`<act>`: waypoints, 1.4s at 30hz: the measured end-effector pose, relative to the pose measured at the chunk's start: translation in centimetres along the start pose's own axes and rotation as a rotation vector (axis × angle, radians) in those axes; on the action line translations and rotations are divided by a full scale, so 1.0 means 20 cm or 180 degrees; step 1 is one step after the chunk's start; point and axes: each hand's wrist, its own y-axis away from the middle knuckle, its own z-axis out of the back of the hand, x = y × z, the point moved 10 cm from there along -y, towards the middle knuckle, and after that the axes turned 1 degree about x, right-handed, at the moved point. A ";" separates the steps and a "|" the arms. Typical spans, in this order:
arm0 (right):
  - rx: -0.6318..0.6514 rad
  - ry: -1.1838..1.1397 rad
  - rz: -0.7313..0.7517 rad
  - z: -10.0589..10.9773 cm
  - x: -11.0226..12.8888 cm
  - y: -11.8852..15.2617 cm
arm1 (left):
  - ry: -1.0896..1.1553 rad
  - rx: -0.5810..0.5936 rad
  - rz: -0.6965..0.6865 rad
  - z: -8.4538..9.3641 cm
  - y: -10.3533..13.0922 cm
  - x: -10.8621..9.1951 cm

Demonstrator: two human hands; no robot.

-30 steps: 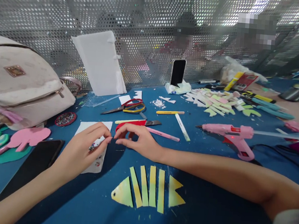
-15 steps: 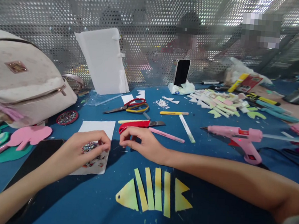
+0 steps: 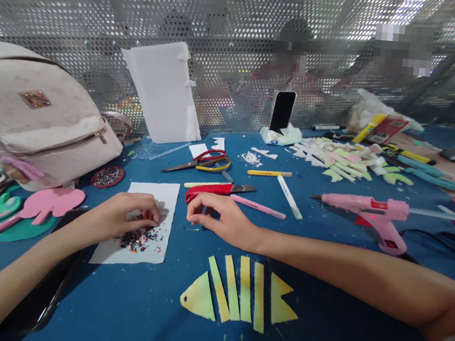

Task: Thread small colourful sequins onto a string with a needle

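Observation:
My left hand (image 3: 133,216) is closed, fingertips pinched together over a pile of tiny multicoloured bits (image 3: 138,241) on a white paper sheet (image 3: 152,254). Whatever sits between those fingertips is too small to make out. Curled in a pinch, my right hand (image 3: 223,218) rests on the blue table beside a red utility knife (image 3: 210,189). A thin, fine line (image 3: 191,229) shows just below its fingertips; I cannot tell if they hold anything. Nearer me lies a yellow-green fish cut into pieces: a head with an eye (image 3: 200,298), several strips (image 3: 246,289) and a tail (image 3: 280,302).
Scissors (image 3: 196,163), markers (image 3: 288,197) and a round dish of bits (image 3: 108,176) lie beyond my hands. A pink glue gun (image 3: 363,205) is at right, near cut scraps (image 3: 336,156). A backpack (image 3: 49,118) stands left, a phone (image 3: 282,111) at the back.
My left hand has shifted slightly and its fingertips have lowered, uncovering more of the bits on the paper. My right hand keeps its pose. The whole view has moved a little.

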 end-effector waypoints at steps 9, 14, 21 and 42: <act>0.0009 0.0041 0.0088 0.00 0.01 0.00 | 0.0142 0.0390 -0.0142 -0.02 0.01 -0.04; 0.0061 0.0056 0.0063 -0.01 0.01 0.00 | 0.0141 0.0443 -0.0170 -0.02 0.02 -0.04; 0.0044 0.0067 0.0108 -0.01 0.02 0.00 | 0.0038 0.0414 -0.0169 -0.03 0.02 -0.03; 0.0059 0.0088 0.0092 -0.01 0.02 0.00 | 0.0738 -0.0342 0.0362 0.05 0.03 -0.09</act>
